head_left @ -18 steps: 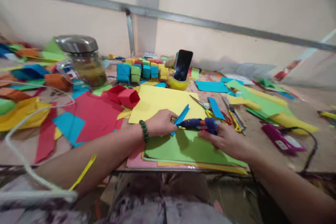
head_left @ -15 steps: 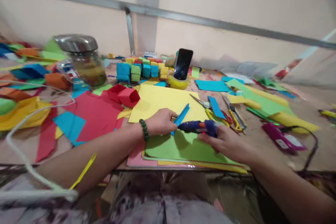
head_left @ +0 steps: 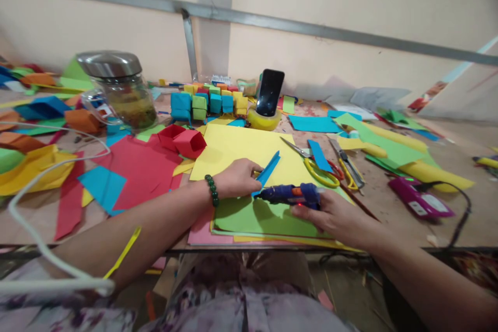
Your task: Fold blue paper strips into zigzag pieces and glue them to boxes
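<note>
My left hand (head_left: 241,178) pinches a narrow folded strip of blue paper (head_left: 269,168) over the stacked sheets. In my right hand (head_left: 330,213) is a dark blue glue gun (head_left: 290,194) with a small red light lit; its nozzle points left, at the lower end of the strip. Whether the nozzle touches the paper I cannot tell. Beneath both hands lie a green sheet (head_left: 272,223) and a yellow sheet (head_left: 233,145). Scissors with yellow handles (head_left: 322,174) lie just beyond the glue gun, with a flat blue paper piece (head_left: 319,155) beside them.
A lidded glass mug (head_left: 130,101) stands at the back left. Folded paper blocks (head_left: 199,106) and a phone (head_left: 270,92) on a yellow tape roll (head_left: 264,120) are at the back. A cutter knife (head_left: 348,166) and a purple box with a cable (head_left: 420,199) lie right. A white cable (head_left: 29,218) hangs left.
The glue gun's nozzle has shifted slightly left and down along the blue strip. My left hand keeps its pinch almost unmoved. The whole view has drifted a little.
</note>
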`<state>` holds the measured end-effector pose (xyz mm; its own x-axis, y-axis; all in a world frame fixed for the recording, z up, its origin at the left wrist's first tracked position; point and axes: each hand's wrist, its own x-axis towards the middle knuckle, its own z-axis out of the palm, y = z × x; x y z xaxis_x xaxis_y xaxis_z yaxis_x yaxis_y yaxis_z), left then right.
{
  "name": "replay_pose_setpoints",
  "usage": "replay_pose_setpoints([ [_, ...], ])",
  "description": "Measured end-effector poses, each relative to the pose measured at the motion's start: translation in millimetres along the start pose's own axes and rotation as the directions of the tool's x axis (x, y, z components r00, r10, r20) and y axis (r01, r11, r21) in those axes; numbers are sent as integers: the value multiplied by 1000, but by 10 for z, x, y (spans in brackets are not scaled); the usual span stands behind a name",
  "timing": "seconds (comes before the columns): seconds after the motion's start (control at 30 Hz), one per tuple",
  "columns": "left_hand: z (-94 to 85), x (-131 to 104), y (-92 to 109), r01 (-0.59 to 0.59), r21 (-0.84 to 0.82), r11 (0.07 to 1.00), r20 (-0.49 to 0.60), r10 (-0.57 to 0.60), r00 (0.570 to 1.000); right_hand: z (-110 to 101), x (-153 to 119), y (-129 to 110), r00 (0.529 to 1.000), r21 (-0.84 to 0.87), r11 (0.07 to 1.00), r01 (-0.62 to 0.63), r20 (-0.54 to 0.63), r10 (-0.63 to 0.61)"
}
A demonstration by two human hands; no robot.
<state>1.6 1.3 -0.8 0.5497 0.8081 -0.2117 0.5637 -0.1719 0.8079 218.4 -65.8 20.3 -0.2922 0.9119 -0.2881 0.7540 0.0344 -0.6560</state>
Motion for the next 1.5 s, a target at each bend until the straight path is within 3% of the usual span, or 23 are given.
replay_pose_setpoints([
  [0.2, 0, -5, 1, -1, -14, 1000, 2, 1, 1000, -5, 9, 34, 1000, -7, 1000, 4, -7, -4],
  [0.5, 8, -8, -4, 10, -45, 999, 7, -10, 1000, -87, 120, 149, 989, -38, 994, -100, -110, 95],
  [0.63, 9, 2, -16, 20, -62, 998, 11, -19, 1000, -167, 205, 206, 989, -55, 992, -115, -94, 110],
  [0.77, -2, 0, -9, 27, -43, 999, 7, -27, 1000, -240, 274, 222, 967, -141, 969, -201, -188, 173],
  [0.93, 11, 12, -16, 18, -45, 999, 18, -17, 1000, -225, 243, 193, 989, -59, 991, -121, -95, 115],
  [1.07, 18, 15, -21, 19, -56, 998, 7, -19, 1000, -233, 250, 198, 972, -89, 983, -160, -189, 141],
  [1.2, 13, 11, -24, 17, -47, 999, 16, -17, 1000, -255, 273, 208, 981, -62, 988, -142, -139, 132],
  [1.3, 18, 17, -43, 4, -19, 1000, 6, -4, 1000, -320, 248, 146, 962, -106, 987, -122, -257, 91],
  [1.4, 26, 23, -64, -22, -1, 1000, -10, 22, 1000, -420, 191, 45, 903, -149, 979, -136, -425, 61],
  [1.5, 22, 16, -56, -20, -8, 1000, -2, 20, 1000, -458, 160, 25, 887, -167, 973, -159, -457, 67],
])
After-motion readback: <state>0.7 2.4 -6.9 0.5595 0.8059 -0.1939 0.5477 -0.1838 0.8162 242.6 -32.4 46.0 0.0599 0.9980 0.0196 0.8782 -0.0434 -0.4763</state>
